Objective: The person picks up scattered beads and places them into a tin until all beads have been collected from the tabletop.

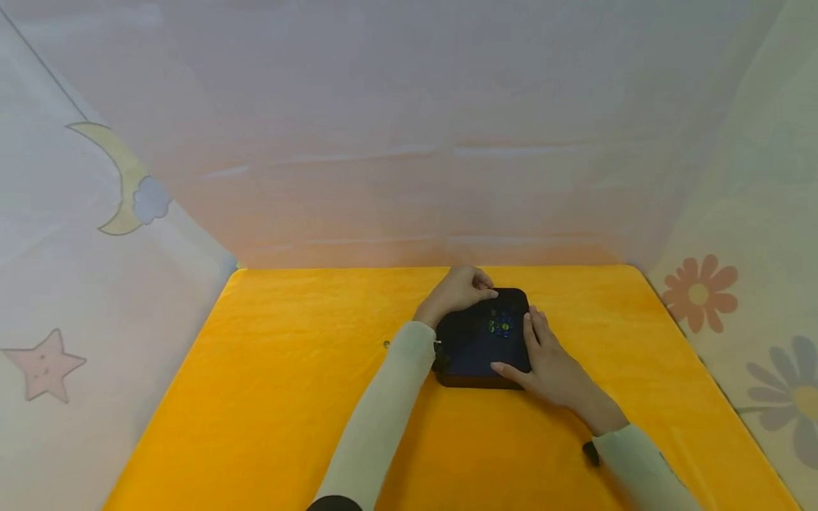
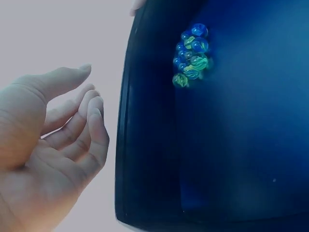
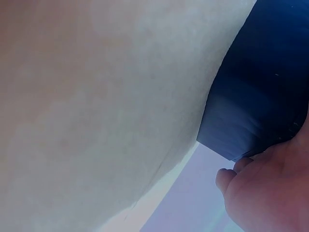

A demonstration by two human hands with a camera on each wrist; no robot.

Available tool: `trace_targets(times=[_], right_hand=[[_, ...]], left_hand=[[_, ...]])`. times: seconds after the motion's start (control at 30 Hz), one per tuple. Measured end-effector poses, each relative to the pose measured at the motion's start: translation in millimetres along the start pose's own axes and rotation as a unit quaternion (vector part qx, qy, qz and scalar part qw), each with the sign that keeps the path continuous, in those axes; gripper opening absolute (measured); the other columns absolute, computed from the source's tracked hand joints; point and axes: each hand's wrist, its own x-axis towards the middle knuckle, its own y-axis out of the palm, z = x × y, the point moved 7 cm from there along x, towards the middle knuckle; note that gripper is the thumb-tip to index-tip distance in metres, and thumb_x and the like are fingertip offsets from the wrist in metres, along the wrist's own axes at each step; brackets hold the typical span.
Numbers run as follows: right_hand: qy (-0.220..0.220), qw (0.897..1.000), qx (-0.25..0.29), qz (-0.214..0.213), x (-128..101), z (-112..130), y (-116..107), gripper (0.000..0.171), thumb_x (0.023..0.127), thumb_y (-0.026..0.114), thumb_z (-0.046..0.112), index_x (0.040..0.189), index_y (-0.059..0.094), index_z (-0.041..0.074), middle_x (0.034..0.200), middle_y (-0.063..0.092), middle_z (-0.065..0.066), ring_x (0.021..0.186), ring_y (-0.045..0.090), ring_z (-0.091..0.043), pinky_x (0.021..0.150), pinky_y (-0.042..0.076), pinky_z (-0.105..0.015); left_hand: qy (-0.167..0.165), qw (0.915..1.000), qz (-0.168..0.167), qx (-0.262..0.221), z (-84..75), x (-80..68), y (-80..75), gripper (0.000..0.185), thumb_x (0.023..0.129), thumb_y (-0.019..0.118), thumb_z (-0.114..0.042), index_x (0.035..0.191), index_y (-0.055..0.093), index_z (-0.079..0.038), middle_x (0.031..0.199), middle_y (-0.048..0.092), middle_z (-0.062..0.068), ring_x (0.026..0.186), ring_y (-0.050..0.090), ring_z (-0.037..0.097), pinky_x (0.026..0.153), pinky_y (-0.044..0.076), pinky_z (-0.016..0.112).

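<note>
Flanking the black tray near the far edge of the yellow table: left hand loosely curled at its far-left corner, clasping nothing, right hand flat along its right rim, marbles nearer the left.

Tabletop covered in bright orange-yellow plush cloth, filling the lower half of the head view. Enclosed on three sides by pale, translucent fabric walls. Back wall plain, faint horizontal creases. Left wall printed with a yellow crescent moon with a small blue cloud, and a pink star. Right wall printed with an orange flower and a blue-grey flower. Light soft, diffuse, even.
</note>
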Motion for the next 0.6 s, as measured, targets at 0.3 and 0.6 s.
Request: trace_targets(times=[0.3,0.6], right_hand=[[0.006,1.0,-0.005,0.002,1,0,0,0.125,0.093,0.052,0.082,0.166,-0.003,-0.003,0.175,-0.02,-0.019,0.161,0.007,-0.053,0.119,0.033,-0.071],[0.004,1.0,-0.008,0.001,0,5,-1,0.125,0.093,0.054,0.081,0.166,-0.001,-0.004,0.175,-0.016,-0.022,0.161,0.01,-0.053,0.12,0.032,-0.071]], left_hand=[[-0.003,0.9998,0.013,0.014,-2.9,-9.6,-9.3,0.022,0.103,0.071,-0.029,0.116,0.078,-0.012,0.106,0.076,0.0,0.093,0.073,0.016,0.082,0.059,0.024],[-0.006,0.9991,0.016,0.038,-3.5,-25.7,-24.8,0.022,0.103,0.069,-0.03,0.116,0.077,-0.014,0.106,0.074,-0.001,0.09,0.069,0.012,0.081,0.058,0.025]])
